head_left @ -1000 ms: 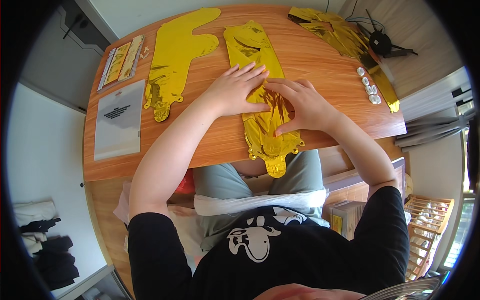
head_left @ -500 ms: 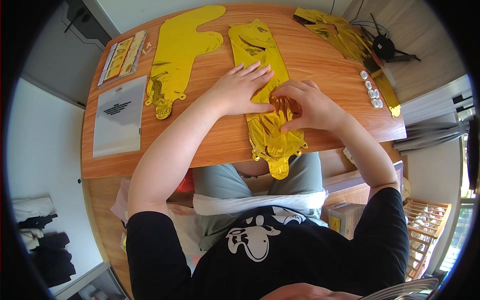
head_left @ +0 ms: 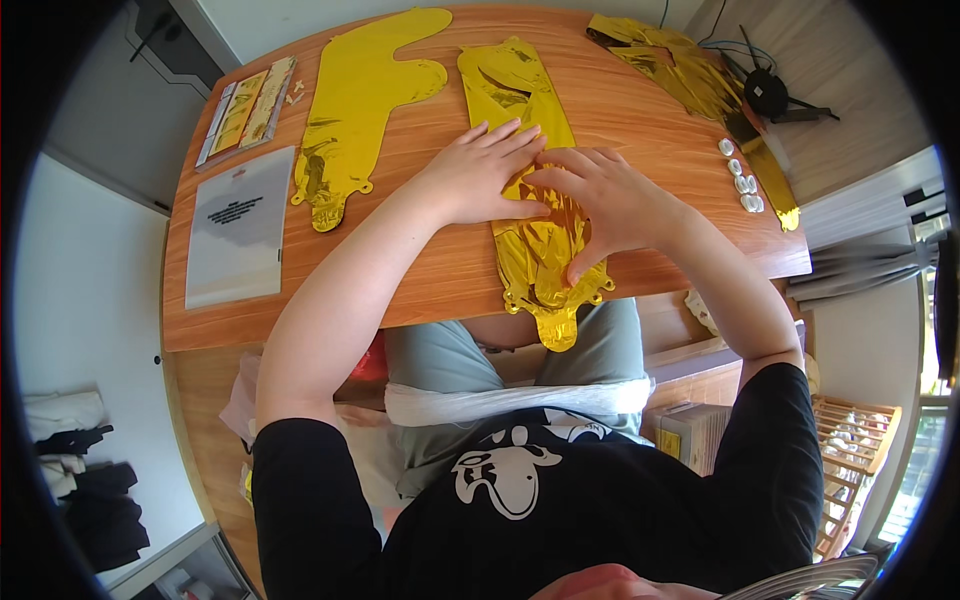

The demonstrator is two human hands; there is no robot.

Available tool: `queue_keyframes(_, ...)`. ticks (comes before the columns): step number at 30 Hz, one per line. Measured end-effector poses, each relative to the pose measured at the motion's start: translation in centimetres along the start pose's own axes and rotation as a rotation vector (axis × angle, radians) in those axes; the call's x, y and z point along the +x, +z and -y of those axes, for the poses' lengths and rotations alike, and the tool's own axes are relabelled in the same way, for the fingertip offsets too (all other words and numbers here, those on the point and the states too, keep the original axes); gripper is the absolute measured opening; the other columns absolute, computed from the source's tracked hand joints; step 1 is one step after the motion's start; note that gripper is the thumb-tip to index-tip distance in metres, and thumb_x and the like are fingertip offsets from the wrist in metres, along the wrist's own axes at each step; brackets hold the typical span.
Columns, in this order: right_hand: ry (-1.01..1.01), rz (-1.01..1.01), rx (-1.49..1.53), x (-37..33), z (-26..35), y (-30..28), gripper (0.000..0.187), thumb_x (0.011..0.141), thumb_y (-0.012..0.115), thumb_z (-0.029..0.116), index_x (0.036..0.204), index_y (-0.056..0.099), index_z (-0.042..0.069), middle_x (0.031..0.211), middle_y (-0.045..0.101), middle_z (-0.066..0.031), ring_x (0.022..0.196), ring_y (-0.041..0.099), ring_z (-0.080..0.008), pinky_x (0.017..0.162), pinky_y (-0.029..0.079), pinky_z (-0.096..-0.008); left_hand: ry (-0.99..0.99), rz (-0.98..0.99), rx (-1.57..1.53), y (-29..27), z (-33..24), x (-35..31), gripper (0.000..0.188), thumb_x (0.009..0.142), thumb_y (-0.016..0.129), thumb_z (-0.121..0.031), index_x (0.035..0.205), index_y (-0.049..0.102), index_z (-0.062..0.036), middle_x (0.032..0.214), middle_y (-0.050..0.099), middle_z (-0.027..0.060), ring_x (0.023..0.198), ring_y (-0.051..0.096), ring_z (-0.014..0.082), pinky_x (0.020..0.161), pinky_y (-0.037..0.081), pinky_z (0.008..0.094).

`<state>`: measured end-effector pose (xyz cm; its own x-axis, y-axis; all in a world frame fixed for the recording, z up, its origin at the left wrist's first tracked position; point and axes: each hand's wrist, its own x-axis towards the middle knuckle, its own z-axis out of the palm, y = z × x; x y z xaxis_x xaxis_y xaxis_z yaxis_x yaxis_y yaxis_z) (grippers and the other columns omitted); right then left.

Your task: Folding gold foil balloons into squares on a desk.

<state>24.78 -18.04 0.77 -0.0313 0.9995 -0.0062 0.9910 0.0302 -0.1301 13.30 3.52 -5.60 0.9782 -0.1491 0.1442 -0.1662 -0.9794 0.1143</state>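
Observation:
A gold foil balloon (head_left: 520, 100), flat and wrinkled, lies in front of me on the wooden table, its tabbed tail hanging past the near edge. Across its middle rests my left hand (head_left: 480, 180), flat, fingers stretched out and thumb pointing right. My right hand (head_left: 610, 205) arches over the crumpled part just to the right, thumb and fingers spread wide, fingertips at the foil. Part of the balloon is hidden under both hands. To the left lies a second flat gold foil balloon (head_left: 350, 110), smoother and with a curved top.
Further gold foil (head_left: 680, 75) trails along the right edge beside a black device with antennas (head_left: 768, 95). Several small white rolls (head_left: 740, 185) sit near it. At left are a clear plastic sleeve (head_left: 238, 250), a printed packet (head_left: 245, 112) and small pale pieces (head_left: 295, 95).
My right hand has opened wider, its fingers moving up and left toward the left hand and its thumb slightly lower. The left hand has stayed in place.

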Motion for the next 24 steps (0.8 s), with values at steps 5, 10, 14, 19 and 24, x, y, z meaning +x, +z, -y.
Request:
queue_keyframes(5,-0.063,-0.245,0.207,-1.9,-2.8,0.8,0.049,0.082,0.082,0.031,0.121,0.065,0.007,0.136,0.058,-0.0167,0.124,0.057,-0.0383,0.103,0.046,-0.0468,0.001,0.012,0.006,0.0,0.0,0.0,0.105,0.090,0.046,-0.083,0.161,0.032,-0.0088,0.169,0.029,0.0105,0.158,0.021,0.0289,0.129,0.016,0.0444)
queue_keyframes(10,-0.101,-0.362,0.191,-3.9,-4.1,2.4,0.018,0.087,0.068,-0.001,0.104,0.071,0.004,0.114,0.069,-0.0151,0.108,0.066,-0.0348,0.092,0.054,-0.0423,0.017,0.027,0.043,0.2,0.2,0.1,0.106,0.090,0.043,-0.084,0.163,0.028,-0.0082,0.170,0.025,0.0116,0.158,0.020,0.0294,0.129,0.015,0.0443)
queue_keyframes(14,-0.148,-0.347,0.139,-4.0,-3.6,2.6,0.023,0.084,0.068,-0.003,0.105,0.071,0.004,0.113,0.070,-0.0130,0.108,0.066,-0.0331,0.095,0.052,-0.0428,0.029,-0.005,0.056,0.4,0.4,0.0,0.107,0.091,0.041,-0.085,0.164,0.025,-0.0083,0.171,0.023,0.0130,0.158,0.021,0.0305,0.129,0.016,0.0451)
queue_keyframes(19,-0.137,-0.328,0.113,-4.5,-3.2,2.7,0.028,0.085,0.067,-0.002,0.111,0.071,0.006,0.116,0.070,-0.0122,0.111,0.066,-0.0333,0.098,0.051,-0.0436,0.036,0.018,0.056,0.1,0.2,0.1,0.107,0.091,0.043,-0.084,0.164,0.024,-0.0082,0.171,0.023,0.0133,0.158,0.021,0.0309,0.129,0.017,0.0454)
queue_keyframes(24,-0.091,-0.288,0.183,-5.7,-1.8,2.6,0.033,0.086,0.068,0.001,0.118,0.069,0.006,0.121,0.067,-0.0142,0.118,0.063,-0.0352,0.103,0.049,-0.0458,0.048,0.064,0.053,-0.6,-0.1,-0.3,0.106,0.091,0.044,-0.083,0.164,0.023,-0.0090,0.171,0.023,0.0125,0.158,0.020,0.0307,0.129,0.017,0.0461)
